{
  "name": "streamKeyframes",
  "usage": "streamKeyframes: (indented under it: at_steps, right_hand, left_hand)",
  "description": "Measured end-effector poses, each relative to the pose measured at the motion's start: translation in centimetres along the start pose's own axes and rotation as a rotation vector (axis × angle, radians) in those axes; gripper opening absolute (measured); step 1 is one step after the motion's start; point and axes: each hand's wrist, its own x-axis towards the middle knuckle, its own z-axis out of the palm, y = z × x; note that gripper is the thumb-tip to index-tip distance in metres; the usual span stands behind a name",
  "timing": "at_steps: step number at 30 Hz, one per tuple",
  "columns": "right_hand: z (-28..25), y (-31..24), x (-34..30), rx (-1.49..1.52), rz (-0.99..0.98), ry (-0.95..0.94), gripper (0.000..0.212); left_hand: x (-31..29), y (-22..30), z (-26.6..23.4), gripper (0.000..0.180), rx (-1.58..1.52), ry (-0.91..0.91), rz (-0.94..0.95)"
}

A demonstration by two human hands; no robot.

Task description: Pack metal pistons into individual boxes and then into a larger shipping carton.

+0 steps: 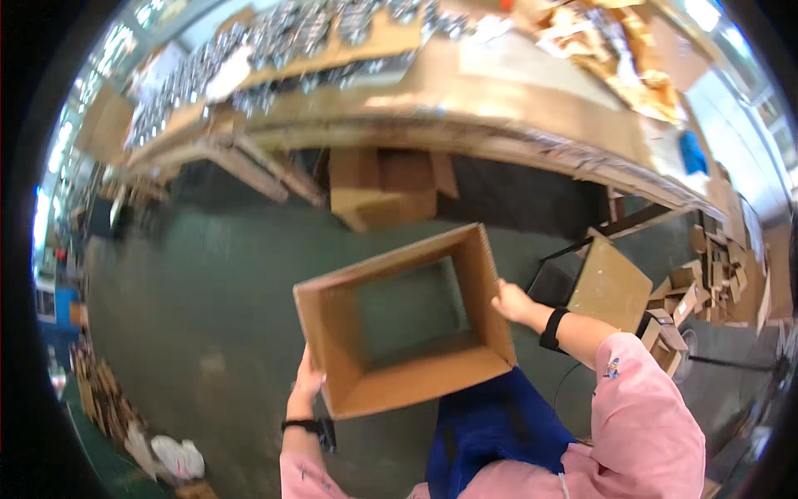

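In front of my body I hold a cardboard box (432,374) up above the floor, tilted, its left side lower than its right. It is open through the middle, and the green floor shows between its four walls. My left hand (308,376) grips the outside of the left wall near the lower corner; part of its fingers is hidden behind the cardboard. My right hand (514,302) is closed on the right wall, about halfway along it.
Ahead stands a long worktable (465,100) bearing many shiny metal parts (287,37) and crumpled brown paper (598,50). Under it sits an open carton (382,187). A tan board or seat (611,279) and scattered cartons (677,308) are at right; a white bag (177,457) lies lower left.
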Motion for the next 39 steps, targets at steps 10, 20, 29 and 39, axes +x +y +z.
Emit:
streamKeyframes:
  at_steps: [10, 20, 29, 39]
  right_hand:
    - [9.4, 5.6, 6.3, 0.313, -0.101, 0.355, 0.054]
    - [21.3, -0.4, 10.3, -0.334, 0.199, 0.009, 0.095]
    - [8.9, -5.8, 14.2, -0.247, -0.586, 0.393, 0.061]
    - [4.9, -7.3, 21.8, -0.440, -0.565, 0.108, 0.045]
  left_hand:
    - [7.2, -9.6, 4.9, 0.085, 0.090, 0.298, -0.077]
    - [7.2, -8.1, 9.2, 0.081, 0.182, 0.377, 0.032]
    - [6.2, -8.7, 7.2, 0.081, 0.145, 0.387, -0.076]
    - [8.5, -7.9, 13.0, 0.082, 0.325, 0.334, 0.042]
